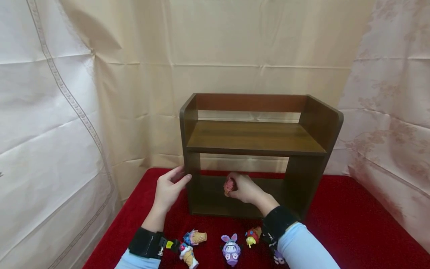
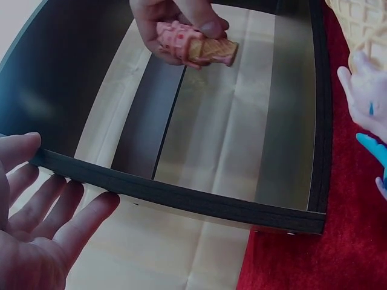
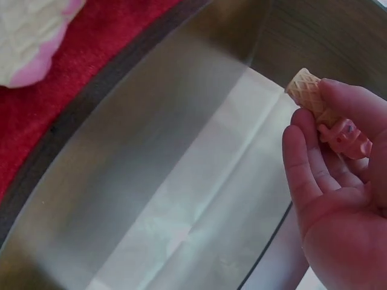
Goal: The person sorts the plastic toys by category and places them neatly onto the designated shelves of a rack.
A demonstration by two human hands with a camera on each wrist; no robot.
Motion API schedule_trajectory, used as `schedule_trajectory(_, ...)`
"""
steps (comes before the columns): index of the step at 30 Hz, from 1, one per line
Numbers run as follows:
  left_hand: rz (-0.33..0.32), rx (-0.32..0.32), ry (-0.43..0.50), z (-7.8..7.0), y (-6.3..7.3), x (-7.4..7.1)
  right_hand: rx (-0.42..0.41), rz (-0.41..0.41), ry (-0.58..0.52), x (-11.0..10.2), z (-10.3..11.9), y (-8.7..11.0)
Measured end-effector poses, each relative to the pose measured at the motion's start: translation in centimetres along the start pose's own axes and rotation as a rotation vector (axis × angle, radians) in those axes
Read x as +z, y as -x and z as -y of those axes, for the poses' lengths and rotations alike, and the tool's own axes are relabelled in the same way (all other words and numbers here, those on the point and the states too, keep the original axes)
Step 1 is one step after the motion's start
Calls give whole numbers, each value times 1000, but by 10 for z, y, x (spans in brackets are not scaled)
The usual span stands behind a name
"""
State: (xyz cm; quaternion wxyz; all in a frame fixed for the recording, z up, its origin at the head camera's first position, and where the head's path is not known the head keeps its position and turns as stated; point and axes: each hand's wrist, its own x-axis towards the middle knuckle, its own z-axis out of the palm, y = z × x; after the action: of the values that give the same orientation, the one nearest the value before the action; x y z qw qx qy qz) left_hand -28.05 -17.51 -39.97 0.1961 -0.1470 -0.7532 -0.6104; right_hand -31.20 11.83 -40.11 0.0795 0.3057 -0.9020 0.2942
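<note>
The grip of the right hand [image 1: 246, 188] is clamped, thumb against fingers, on a pink-topped cone figurine [image 1: 229, 185], held at the lower compartment [image 1: 209, 196] of the brown shelf [image 1: 255, 136]. The figurine is probably light, stiff and slightly slippery; its waffle cone [image 3: 304, 90], just below the topping [image 3: 346, 139], should offer the surest hold. The left hand [image 1: 168, 190], digits apart and holding nothing, is at the shelf's left side panel [image 1: 191, 117]. Before the shelf, on the red-covered counter [image 1: 352, 213], lie a white-topped cone [image 1: 189, 255], a blue-topped cone [image 1: 195, 237], a rabbit-eared figure [image 1: 231, 250], a red-and-yellow figure [image 1: 253, 237] and a partly hidden purple figure [image 1: 278, 257].
</note>
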Motion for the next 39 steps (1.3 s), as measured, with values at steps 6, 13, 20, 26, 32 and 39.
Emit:
schedule_trajectory(6,11,-16,-3,-2,0,-1,34,72,30,9,-4,-1)
schedule_trajectory(13,13,-36,-11,-4,0,-2,60,113,20,14,-6,0)
schedule_trajectory(20,8,-65,-21,-3,-1,-2,97,146,23,21,-6,1)
schedule_trajectory(26,13,-68,-25,-19,3,0,114,176,27,27,-6,-1)
schedule_trajectory(32,26,-53,-14,-40,8,0,124,192,38,30,-6,-1)
schedule_trajectory(39,27,-58,-11,-41,8,-2,115,195,19,31,-6,-1)
